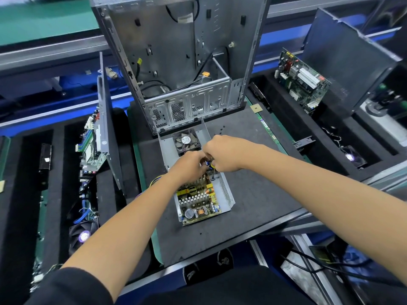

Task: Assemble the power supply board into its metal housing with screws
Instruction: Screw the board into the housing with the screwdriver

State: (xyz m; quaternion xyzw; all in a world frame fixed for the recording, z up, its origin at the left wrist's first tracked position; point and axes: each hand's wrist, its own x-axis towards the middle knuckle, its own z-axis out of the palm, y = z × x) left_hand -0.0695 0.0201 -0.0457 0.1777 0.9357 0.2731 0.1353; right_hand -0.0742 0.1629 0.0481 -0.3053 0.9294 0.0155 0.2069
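The power supply board (198, 202) lies inside its open grey metal housing (228, 195) on the black mat, with a black fan (186, 140) at the housing's far end. My right hand (222, 154) grips a screwdriver (211, 165) with a yellow and blue handle, its shaft pointing down at a screw (213, 178) by the board's right edge. My left hand (189, 167) curls over the board right beside the screwdriver, its fingertips at the tool's shaft. Several small black screws (221, 130) lie loose on the mat beyond the housing.
An open computer case (182, 62) stands upright behind the housing. A motherboard (93, 148) leans in the black foam tray at left, another board (301, 80) at right. Fans (82, 236) (352, 156) sit in both trays. A memory stick (267, 128) lies at the mat's right edge.
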